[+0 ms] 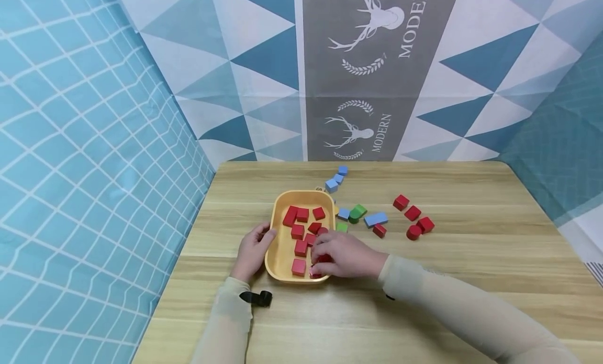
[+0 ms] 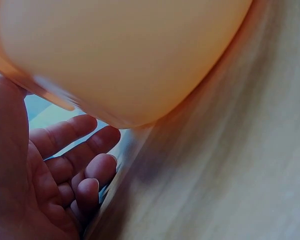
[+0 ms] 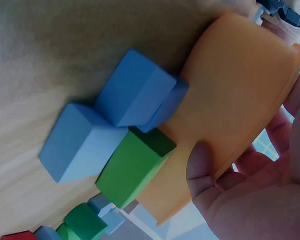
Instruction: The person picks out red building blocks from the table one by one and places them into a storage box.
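A yellow plastic box point(image 1: 284, 254) with rounded corners holds several red blocks, among them cubes point(image 1: 297, 231). My left hand point(image 1: 252, 252) holds the box's left rim, thumb at the edge. In the left wrist view, the curled fingers point(image 2: 85, 150) lie along the outer wall point(image 2: 115, 65). My right hand point(image 1: 347, 255) reaches over the right rim, fingers bent down around a red block point(image 1: 325, 258); another red block point(image 1: 314, 273) lies by its thumb. In the right wrist view, one finger point(image 3: 200, 165) is outside the wall point(image 3: 225, 90); the other fingertips are hidden.
Right of the box lie a green block point(image 3: 132, 167), a blue bar point(image 1: 376, 220) and a red block point(image 1: 379, 230). Further right are several red blocks point(image 1: 413, 213). Small blue cubes point(image 1: 332, 185) lie behind the box. A patterned cloth hangs behind the wooden table point(image 1: 471, 249).
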Demonstrator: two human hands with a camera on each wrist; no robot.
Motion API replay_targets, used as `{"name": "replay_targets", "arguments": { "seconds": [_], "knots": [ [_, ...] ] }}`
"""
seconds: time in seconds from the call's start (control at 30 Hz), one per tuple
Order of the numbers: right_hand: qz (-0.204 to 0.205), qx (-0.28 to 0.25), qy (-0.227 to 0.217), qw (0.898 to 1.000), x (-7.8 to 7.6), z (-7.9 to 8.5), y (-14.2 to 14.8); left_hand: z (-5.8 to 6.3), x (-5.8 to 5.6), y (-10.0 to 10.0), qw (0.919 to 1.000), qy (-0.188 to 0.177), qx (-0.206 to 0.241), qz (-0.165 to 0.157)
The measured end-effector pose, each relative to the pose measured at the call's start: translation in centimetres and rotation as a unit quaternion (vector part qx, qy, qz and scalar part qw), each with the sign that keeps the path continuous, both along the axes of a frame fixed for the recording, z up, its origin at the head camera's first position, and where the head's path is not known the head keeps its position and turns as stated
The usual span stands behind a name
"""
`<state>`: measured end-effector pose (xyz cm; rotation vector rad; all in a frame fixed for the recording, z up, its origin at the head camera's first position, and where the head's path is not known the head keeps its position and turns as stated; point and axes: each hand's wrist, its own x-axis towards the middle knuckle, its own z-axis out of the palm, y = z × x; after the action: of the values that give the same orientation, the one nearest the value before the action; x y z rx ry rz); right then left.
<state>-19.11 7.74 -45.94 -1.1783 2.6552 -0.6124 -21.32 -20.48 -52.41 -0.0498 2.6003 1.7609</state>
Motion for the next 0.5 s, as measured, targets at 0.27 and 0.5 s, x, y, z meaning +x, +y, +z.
{"name": "replay_targets", "arguments": {
  "seconds": [0.27, 0.5],
  "knots": [
    [-0.08, -0.06, 0.031, 0.995, -0.4, 1.5, 3.0, 0.1, -0.2, 0.1, 1.0, -0.002, 0.001, -0.005],
    [-0.255, -0.099, 0.0, 0.962, -3.3, 2.7, 10.5, -0.2, -0.1, 0.0, 1.0, -0.003, -0.003, -0.004]
  ]
}}
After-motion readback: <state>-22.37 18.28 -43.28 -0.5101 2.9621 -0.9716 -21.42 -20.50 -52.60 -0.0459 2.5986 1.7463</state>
